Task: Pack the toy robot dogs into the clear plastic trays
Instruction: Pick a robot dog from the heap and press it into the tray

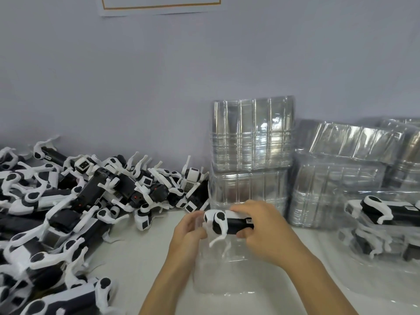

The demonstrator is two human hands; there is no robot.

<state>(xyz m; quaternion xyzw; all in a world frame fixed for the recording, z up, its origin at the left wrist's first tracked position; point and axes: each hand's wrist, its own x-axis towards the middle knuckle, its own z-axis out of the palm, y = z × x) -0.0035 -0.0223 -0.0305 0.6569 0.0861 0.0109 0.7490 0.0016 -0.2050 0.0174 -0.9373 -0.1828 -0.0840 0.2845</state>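
Both hands grip one glossy black-and-white toy robot dog (227, 222): left hand (189, 230) fingers curl round its rounded head end, right hand (261, 228) fingers wrap the boxy black body. Just below the fingers sits a clear moulded plastic tray (227, 276); past the fingertips, stacked ribbed trays (251, 153), and a loose dog pile (79, 201) left of the left fingers.

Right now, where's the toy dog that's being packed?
In the head view, the toy robot dog is low centre, held by both the left hand and right hand above a clear tray.
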